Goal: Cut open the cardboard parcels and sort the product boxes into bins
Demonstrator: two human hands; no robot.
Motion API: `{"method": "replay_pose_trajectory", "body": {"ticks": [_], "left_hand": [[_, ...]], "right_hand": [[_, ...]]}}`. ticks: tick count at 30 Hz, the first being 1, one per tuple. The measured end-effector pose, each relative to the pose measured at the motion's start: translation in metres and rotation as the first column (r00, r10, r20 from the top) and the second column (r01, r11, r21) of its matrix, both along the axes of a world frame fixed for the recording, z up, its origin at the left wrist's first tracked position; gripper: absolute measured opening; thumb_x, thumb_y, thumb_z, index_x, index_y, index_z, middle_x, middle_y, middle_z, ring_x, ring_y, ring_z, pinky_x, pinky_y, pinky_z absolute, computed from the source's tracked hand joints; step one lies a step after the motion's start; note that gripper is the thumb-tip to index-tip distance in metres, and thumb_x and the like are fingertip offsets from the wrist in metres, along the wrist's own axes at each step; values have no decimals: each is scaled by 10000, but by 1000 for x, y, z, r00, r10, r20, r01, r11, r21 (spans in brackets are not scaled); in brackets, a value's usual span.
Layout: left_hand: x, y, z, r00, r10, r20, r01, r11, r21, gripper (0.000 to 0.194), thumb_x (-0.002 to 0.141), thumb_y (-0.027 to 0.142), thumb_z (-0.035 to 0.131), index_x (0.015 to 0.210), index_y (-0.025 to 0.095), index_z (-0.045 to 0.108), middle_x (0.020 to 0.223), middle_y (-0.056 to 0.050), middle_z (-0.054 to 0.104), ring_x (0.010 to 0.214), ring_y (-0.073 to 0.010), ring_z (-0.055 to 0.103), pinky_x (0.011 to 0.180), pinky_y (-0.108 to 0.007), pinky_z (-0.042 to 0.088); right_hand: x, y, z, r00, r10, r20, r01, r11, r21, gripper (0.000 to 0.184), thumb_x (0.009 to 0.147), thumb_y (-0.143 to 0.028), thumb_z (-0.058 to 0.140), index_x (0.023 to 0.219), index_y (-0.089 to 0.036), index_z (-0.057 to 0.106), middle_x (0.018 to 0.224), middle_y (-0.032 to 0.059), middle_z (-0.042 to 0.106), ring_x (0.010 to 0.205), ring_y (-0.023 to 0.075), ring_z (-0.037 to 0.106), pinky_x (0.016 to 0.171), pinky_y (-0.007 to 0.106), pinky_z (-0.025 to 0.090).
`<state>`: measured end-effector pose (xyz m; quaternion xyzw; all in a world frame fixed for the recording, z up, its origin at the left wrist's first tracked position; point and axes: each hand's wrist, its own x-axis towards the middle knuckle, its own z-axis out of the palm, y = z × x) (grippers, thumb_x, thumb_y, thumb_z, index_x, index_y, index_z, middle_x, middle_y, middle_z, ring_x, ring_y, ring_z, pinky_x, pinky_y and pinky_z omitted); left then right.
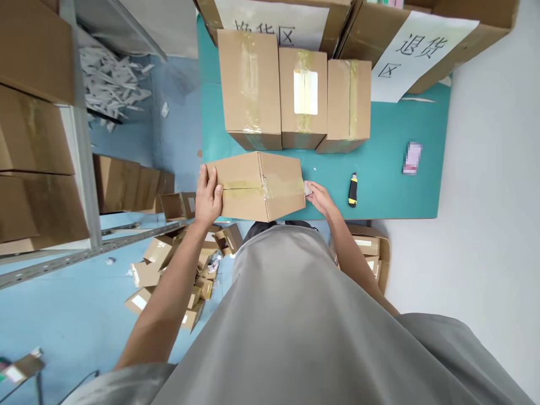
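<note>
While the left hand [208, 199], spread, seemingly braces the carton [242, 194], the right hand [321, 198] pinches a pale piece [307, 188] at the carton's right end.

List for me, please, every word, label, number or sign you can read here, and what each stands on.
"退货区": white sheet on the right large carton.
"…货区", first two characters partly covered: another white sheet on the left large carton.
White label on the middle taped box: unreadable.
White labels on the floor boxes: too small.
Pink item: too blurred.
Box being handled: no readable text.
</note>
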<state>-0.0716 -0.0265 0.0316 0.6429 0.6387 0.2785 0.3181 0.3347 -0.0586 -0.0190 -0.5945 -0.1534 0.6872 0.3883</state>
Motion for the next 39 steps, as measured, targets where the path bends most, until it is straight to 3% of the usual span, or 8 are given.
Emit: {"method": "replay_pose_trajectory", "body": {"ticks": [5, 11, 14, 21, 27, 33, 36, 39], "left_hand": [[9, -20, 41, 986, 157, 60, -163, 978, 128, 611, 1090, 695, 582, 1315, 191, 845, 1370, -201, 771, 1378, -344, 706, 1277, -562, 505], [30, -29, 87, 942, 199, 269, -219, 975, 48, 661, 1033, 757, 674, 1402, 228, 820, 1464, -156, 758, 1447, -329, 686, 1302, -510, 519], [30, -22, 85, 905, 205, 372, -204, 978, -44, 593, 1006, 697, 742, 1354, 227, 843, 1456, -134, 777, 1435, -331, 697, 1302, -482, 523], [35, -19, 48, 776, 300, 554, -148, 941, -304, 648, 849, 602, 863, 1349, 192, 829, 1414, -163, 815, 1346, -358, 768, 1191, -486, 613], [35, -17, 43, 781, 338, 525, -218, 936, -278, 604, 823, 511, 866, 1334, 189, 844, 1418, -152, 819, 1399, -370, 738, 1245, -500, 579], [37, -21, 49, 801, 362, 477, -276, 930, -242, 605, 833, 527, 892, 1336, 196, 836, 1387, -144, 830, 1357, -359, 767, 1247, -516, 587], [39, -26, 50, 815, 356, 457, -283, 933, -221, 646, 847, 598, 907, 1348, 199, 824, 1392, -152, 825, 1356, -358, 771, 1247, -517, 591], [43, -29, 51, 818, 362, 447, -310, 932, -187, 674, 842, 635, 917, 1334, 182, 833, 1358, -156, 836, 1338, -362, 780, 1238, -518, 599]], "right_hand": [[-39, -4, 47, 999, -36, -24, 38, 995, 93, 353, 883, -519, 900, 1123, -268, 833, 1174, 53, 884, 1211, 250, 805, 1084, 377, 658], [-73, -11, 85, 995, -88, 40, 80, 982, 168, 543, 901, -750, 841, 1098, -244, 817, 1199, 98, 877, 1343, 312, 764, 1137, 435, 658], [-69, -17, 101, 989, -127, 80, 108, 972, 207, 624, 878, -835, 824, 1059, -238, 793, 1186, 112, 870, 1291, 327, 785, 1083, 455, 693], [-40, -29, 135, 981, -89, 172, 45, 968, 248, 501, 871, -721, 869, 1034, -251, 816, 1237, 74, 858, 1248, 309, 792, 1099, 487, 694], [-46, -31, 127, 964, -40, 262, -32, 964, 265, 588, 776, -589, 951, 1252, -294, 772, 1208, 53, 847, 1130, 247, 790, 1012, 403, 678], [-32, -27, 120, 815, -58, 576, -165, 931, 326, 292, 838, -513, 823, 960, -247, 807, 1025, 72, 837, 921, 238, 733, 857, 385, 628], [-8, -30, 126, 721, -112, 684, -198, 913, 357, 224, 878, -451, 763, 943, -245, 820, 1018, 69, 831, 851, 221, 697, 796, 371, 586], [7, -31, 127, 709, -110, 696, -223, 902, 370, 195, 891, -397, 742, 994, -244, 806, 1024, 66, 820, 851, 218, 707, 789, 366, 571]]}}
